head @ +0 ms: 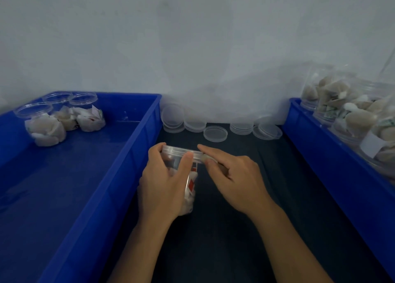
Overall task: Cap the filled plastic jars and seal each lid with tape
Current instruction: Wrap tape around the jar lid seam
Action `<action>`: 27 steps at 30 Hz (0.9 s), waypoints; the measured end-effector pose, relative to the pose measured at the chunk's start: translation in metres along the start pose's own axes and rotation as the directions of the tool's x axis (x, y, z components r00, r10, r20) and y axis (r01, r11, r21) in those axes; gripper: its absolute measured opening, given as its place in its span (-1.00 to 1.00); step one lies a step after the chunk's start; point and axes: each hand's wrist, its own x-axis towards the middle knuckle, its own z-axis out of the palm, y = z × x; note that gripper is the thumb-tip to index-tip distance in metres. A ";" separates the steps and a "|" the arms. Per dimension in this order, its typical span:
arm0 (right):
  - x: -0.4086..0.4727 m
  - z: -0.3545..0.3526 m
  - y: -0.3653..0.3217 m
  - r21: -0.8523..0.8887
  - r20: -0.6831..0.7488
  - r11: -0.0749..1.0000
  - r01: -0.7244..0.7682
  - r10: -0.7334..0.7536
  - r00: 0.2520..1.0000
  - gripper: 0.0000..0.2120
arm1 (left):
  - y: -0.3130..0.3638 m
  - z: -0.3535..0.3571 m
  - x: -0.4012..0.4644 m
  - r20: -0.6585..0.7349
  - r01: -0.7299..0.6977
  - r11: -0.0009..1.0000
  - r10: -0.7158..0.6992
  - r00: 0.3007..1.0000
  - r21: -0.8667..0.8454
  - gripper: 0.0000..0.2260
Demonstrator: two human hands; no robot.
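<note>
A clear plastic jar (189, 183) filled with white wrapped pieces stands on the dark table between two bins, with a clear lid (181, 149) on top. My left hand (164, 182) grips the jar, fingers round its far side and thumb on the lid's edge. My right hand (233, 176) pinches a strip of tape (203, 157) against the right side of the lid, index finger stretched toward the rim. Loose clear lids (214, 133) lie in stacks along the wall behind. Three uncapped filled jars (46, 125) stand in the left bin.
A large blue bin (119, 154) fills the left side, mostly bare inside. A second blue bin (320, 146) on the right holds several filled jars (350, 116) lying on their sides. A pale wall closes off the back.
</note>
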 end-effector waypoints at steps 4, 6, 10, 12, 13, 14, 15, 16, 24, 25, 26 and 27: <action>-0.001 0.000 0.000 0.025 -0.007 1.000 -0.012 0.012 1.000 -0.62 | 0.000 0.000 0.000 0.023 0.009 0.999 -0.008 1.000 -0.053 -0.42; -0.001 0.000 -0.001 0.040 0.000 0.999 -0.026 0.026 1.000 -0.62 | -0.001 0.000 0.000 0.034 0.008 0.997 -0.005 0.999 -0.074 -0.51; -0.001 0.001 -0.006 0.032 -0.007 0.998 -0.044 0.045 0.999 -0.65 | -0.001 -0.002 -0.001 0.051 0.006 0.991 0.001 0.999 -0.131 -0.55; -0.001 0.000 -0.008 0.027 -0.011 0.998 -0.054 0.054 0.998 -0.67 | -0.001 -0.003 -0.002 0.058 -0.010 0.990 0.019 0.998 -0.142 -0.46; 0.000 -0.001 -0.008 0.030 -0.012 0.998 -0.059 0.060 0.998 -0.67 | -0.001 -0.003 -0.002 0.062 -0.025 0.990 0.034 0.998 -0.141 -0.43; 0.000 -0.001 -0.008 0.032 -0.012 0.997 -0.063 0.064 0.998 -0.68 | 0.000 -0.004 -0.003 0.064 -0.038 0.990 0.047 0.997 -0.138 -0.41; 0.000 -0.002 -0.009 0.031 -0.012 0.997 -0.066 0.066 0.998 -0.68 | 0.000 -0.004 -0.003 0.065 -0.048 0.990 0.057 0.996 -0.134 -0.39; 0.001 -0.003 -0.009 0.026 -0.013 0.997 -0.067 0.068 0.998 -0.67 | 0.000 -0.003 -0.003 0.062 -0.055 0.990 0.063 0.996 -0.128 -0.38; 0.002 -0.003 -0.010 0.007 -0.030 0.997 -0.076 0.076 0.997 -0.64 | 0.004 0.001 -0.004 0.051 -0.075 0.993 0.071 0.996 0.092 -0.14; 0.002 -0.002 -0.010 0.007 -0.039 0.997 -0.071 0.071 0.997 -0.66 | 0.005 0.001 -0.004 0.029 -0.087 0.981 0.083 0.996 0.172 -0.15; 0.001 -0.002 -0.011 0.003 -0.051 0.998 -0.065 0.066 0.997 -0.67 | 0.005 0.001 -0.004 0.002 -0.093 0.967 0.095 0.995 0.236 -0.17; 0.001 -0.001 -0.012 -0.007 -0.065 0.998 -0.057 0.056 0.996 -0.67 | 0.006 0.002 -0.004 -0.021 -0.089 0.959 0.098 0.995 0.269 -0.17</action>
